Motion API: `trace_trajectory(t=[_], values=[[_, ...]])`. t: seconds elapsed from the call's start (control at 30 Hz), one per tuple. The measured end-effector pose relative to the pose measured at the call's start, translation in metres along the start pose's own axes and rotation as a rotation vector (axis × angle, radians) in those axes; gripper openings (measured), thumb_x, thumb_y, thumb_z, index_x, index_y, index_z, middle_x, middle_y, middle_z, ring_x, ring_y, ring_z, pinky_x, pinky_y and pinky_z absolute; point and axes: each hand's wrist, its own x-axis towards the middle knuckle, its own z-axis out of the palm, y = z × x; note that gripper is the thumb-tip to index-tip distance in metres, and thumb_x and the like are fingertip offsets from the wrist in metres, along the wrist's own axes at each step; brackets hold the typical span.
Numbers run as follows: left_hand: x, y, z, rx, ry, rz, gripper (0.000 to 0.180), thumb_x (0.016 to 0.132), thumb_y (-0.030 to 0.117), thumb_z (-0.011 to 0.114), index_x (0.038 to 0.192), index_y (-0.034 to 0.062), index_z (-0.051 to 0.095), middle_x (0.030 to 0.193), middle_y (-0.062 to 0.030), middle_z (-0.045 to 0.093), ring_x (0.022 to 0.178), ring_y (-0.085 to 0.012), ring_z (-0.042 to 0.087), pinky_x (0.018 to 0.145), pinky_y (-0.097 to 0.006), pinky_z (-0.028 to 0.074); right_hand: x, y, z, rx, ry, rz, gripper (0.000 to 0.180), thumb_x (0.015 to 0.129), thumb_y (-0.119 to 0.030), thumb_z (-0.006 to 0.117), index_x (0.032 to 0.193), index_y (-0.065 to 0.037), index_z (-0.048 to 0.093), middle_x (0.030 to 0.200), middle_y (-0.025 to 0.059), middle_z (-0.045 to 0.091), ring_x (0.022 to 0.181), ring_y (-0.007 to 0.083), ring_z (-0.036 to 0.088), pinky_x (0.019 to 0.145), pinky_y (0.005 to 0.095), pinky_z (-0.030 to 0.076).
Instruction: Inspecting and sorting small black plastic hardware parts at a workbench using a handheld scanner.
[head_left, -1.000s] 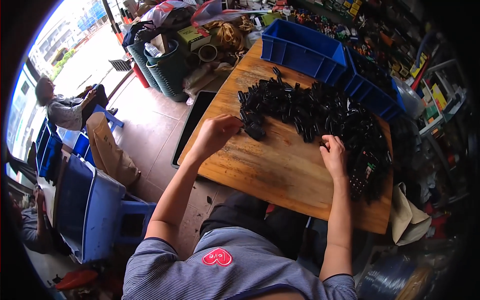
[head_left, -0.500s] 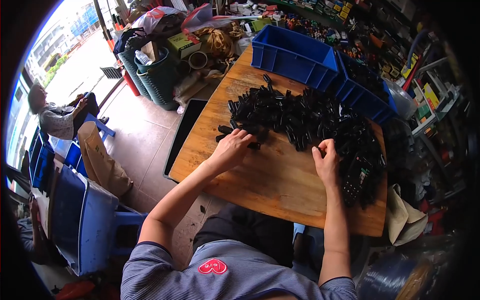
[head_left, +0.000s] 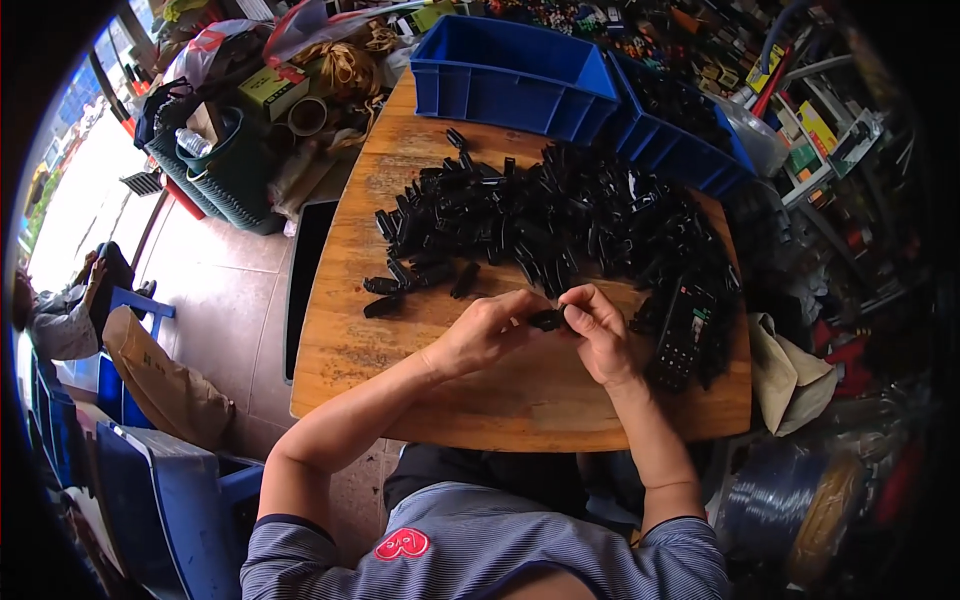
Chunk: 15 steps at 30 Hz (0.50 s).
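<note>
Over the near part of the wooden table [head_left: 450,410], my two hands meet. A small black plastic piece [head_left: 546,320] shows between them, its exact kind too small to tell. My left hand [head_left: 482,332] pinches it from the left. From the other side, the thumb and bent fingers of my right hand [head_left: 600,335] close on it. Beyond them spreads a heap of similar black plastic pieces [head_left: 500,215]. Several loose ones [head_left: 385,303] lie left of the heap. A black handset with a keypad [head_left: 683,335] rests at the right.
At the table's far edge stand a blue bin [head_left: 510,95] and a second blue bin [head_left: 690,155] holding dark pieces. Green baskets [head_left: 225,170] are on the floor at left, near a brown sack [head_left: 165,375]. A seated person [head_left: 65,320] is at far left.
My left hand has moved right, away from the loose pieces, and my right hand slightly left; they now meet at a black piece. The view has shifted too.
</note>
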Motion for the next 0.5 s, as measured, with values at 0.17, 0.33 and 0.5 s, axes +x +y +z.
trace_trajectory(t=[0.17,0.33,0.5], values=[[-0.005,0.001,0.001,0.031,0.113,0.052,0.028,0.083,0.004,0.062,0.11,0.0007,0.054,0.091,-0.0113,0.062,0.084,-0.0194,0.063,0.069,-0.031,0.051,-0.003,-0.001,0.01,0.045,0.011,-0.019,0.015,0.088,-0.017,0.06,0.099,-0.008,0.055,0.085,-0.0008,0.055,0.076,0.0086,0.052,0.065,0.0222,0.044],[-0.01,0.006,0.0,0.038,0.121,0.055,0.029,0.081,0.003,0.063,0.109,-0.0003,0.054,0.093,-0.0109,0.061,0.082,-0.0193,0.062,0.07,-0.03,0.051,-0.005,0.002,0.013,0.011,-0.009,-0.001,0.015,0.088,-0.018,0.061,0.098,-0.008,0.056,0.082,-0.0012,0.055,0.073,0.0083,0.052,0.065,0.022,0.044],[-0.009,0.008,-0.001,0.123,0.121,0.077,0.029,0.08,0.003,0.064,0.108,-0.0001,0.055,0.09,-0.0103,0.061,0.08,-0.0183,0.061,0.069,-0.03,0.05,-0.004,-0.002,0.015,0.068,-0.02,-0.037,0.015,0.088,-0.017,0.062,0.098,-0.006,0.058,0.079,-0.0029,0.056,0.07,0.0059,0.053,0.064,0.0212,0.044]])
